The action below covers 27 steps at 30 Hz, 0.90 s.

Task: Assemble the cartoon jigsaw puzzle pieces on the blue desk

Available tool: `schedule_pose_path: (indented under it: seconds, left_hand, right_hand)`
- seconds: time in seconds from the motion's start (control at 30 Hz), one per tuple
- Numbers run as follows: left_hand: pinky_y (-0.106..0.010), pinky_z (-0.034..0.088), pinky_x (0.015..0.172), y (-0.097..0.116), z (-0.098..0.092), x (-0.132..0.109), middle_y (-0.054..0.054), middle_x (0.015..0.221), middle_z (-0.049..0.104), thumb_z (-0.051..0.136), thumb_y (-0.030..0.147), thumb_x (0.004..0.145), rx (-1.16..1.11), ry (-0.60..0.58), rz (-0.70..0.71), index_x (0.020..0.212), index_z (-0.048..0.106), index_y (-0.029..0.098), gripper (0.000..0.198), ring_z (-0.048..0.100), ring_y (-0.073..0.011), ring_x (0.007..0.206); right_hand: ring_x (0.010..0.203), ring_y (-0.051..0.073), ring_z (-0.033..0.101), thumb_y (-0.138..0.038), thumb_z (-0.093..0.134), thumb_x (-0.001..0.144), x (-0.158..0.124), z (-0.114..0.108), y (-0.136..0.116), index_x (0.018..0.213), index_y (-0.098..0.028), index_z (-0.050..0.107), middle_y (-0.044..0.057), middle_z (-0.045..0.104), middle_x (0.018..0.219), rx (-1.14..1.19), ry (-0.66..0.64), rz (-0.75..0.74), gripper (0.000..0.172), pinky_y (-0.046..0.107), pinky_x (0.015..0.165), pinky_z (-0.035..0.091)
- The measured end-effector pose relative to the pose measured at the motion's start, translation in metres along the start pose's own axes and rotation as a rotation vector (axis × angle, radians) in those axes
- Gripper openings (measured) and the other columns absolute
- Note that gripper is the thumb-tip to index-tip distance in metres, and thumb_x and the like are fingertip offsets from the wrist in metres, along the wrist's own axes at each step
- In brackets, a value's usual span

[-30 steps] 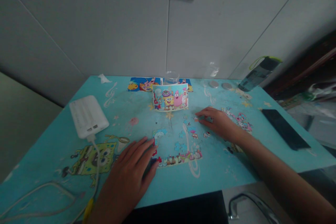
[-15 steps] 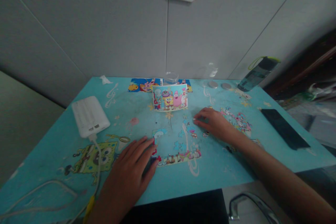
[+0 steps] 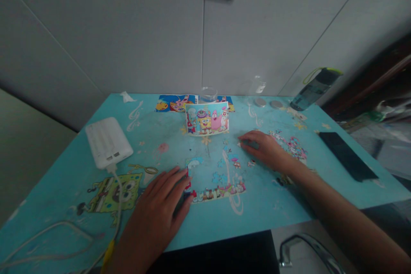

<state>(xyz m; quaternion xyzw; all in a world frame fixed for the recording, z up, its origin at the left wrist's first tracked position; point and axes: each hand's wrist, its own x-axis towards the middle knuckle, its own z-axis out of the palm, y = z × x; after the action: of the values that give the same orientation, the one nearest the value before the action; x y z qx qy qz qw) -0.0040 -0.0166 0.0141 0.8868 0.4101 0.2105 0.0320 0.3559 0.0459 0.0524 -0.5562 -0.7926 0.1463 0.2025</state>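
Note:
My left hand (image 3: 163, 201) lies flat and open, fingertips on the left edge of a partly joined jigsaw puzzle (image 3: 218, 192). Its joined pieces form a left side and a bottom row. Up and to the right, my right hand (image 3: 260, 147) has thumb and fingers pinched on a small whitish puzzle piece (image 3: 239, 143), mostly hidden by the fingertips. Loose blue pieces (image 3: 219, 177) lie inside the joined border. Beyond the right hand spreads a pile of mixed pieces (image 3: 296, 149). A cartoon reference picture (image 3: 208, 120) stands propped behind the puzzle.
A white power bank (image 3: 108, 142) with a cable (image 3: 120, 197) is at the left. A black phone-like slab (image 3: 347, 156) lies at the right. At the back are a clear jar (image 3: 208, 94), round lids (image 3: 260, 102) and a tilted bottle (image 3: 316, 90) by the wall.
My right hand has shifted slightly to the right, still pinching the small piece. The left hand keeps its place on the puzzle's edge. The whole view has moved a little.

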Motion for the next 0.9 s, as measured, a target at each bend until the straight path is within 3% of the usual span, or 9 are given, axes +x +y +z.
schedule_pose_path:
  seconds: [0.2,0.33,0.63,0.9]
  left_hand:
    - [-0.052,0.048,0.108,0.000,0.000,0.001,-0.008,0.137,0.062,0.061,0.032,0.094,-0.004,0.013,0.004,0.128,0.062,0.022,0.036,0.054,-0.0299,0.130]
    - [-0.053,0.047,0.109,-0.001,0.000,0.001,-0.008,0.137,0.062,0.061,0.033,0.094,0.004,0.014,0.016,0.129,0.061,0.022,0.036,0.054,-0.0299,0.130]
    - [-0.054,0.047,0.109,-0.001,0.001,0.000,-0.008,0.137,0.062,0.060,0.032,0.094,0.009,0.002,0.003,0.129,0.060,0.022,0.036,0.054,-0.0300,0.130]
    - [-0.054,0.048,0.108,-0.001,0.001,0.001,-0.008,0.137,0.062,0.060,0.031,0.095,0.006,0.022,0.021,0.129,0.060,0.021,0.036,0.055,-0.0300,0.130]
  right_hand:
    - [0.089,0.021,0.068,-0.033,0.063,0.093,-0.025,-0.024,-0.001,0.099,-0.026,0.075,0.005,0.072,0.100,-0.016,-0.113,0.077,0.015,0.036,0.083,0.054]
    - [0.089,0.021,0.067,-0.035,0.065,0.092,-0.042,-0.025,-0.007,0.099,-0.027,0.074,0.004,0.072,0.099,-0.020,-0.217,0.103,0.013,0.035,0.082,0.053]
    - [0.095,0.023,0.067,-0.036,0.065,0.093,-0.050,-0.016,-0.007,0.106,-0.028,0.073,0.005,0.072,0.103,-0.038,-0.162,0.093,0.017,0.042,0.090,0.054]
    - [0.101,0.026,0.067,-0.039,0.066,0.092,-0.054,-0.007,-0.024,0.113,-0.027,0.072,0.008,0.069,0.110,-0.126,-0.090,0.084,0.025,0.045,0.094,0.055]
